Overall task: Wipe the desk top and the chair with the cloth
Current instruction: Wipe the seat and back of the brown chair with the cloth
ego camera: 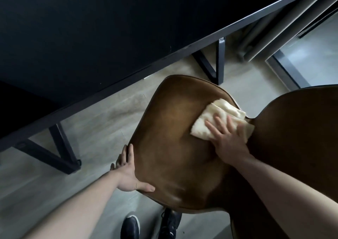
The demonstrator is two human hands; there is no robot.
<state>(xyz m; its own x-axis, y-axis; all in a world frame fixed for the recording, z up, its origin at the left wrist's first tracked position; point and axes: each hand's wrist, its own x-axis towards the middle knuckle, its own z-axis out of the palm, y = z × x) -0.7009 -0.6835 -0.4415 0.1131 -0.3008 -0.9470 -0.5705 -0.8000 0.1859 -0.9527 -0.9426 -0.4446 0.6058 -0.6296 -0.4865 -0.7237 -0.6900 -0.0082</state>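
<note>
A brown leather chair (pixel 170 132) fills the middle, its seat facing up and its backrest (pixel 296 129) at the right. A folded cream cloth (pixel 215 118) lies on the seat close to where seat and backrest meet. My right hand (pixel 228 140) presses flat on the cloth, fingers spread. My left hand (pixel 128 171) grips the seat's near left edge, thumb on top and fingers along the rim. The black desk top (pixel 82 28) spans the upper left, dark and bare in view.
Black metal desk legs (pixel 60 153) stand on the pale grey floor at the left, and another leg frame (pixel 217 61) stands just beyond the chair. Grey curtains (pixel 285 25) hang at the upper right. My dark shoes (pixel 131 227) show below the seat.
</note>
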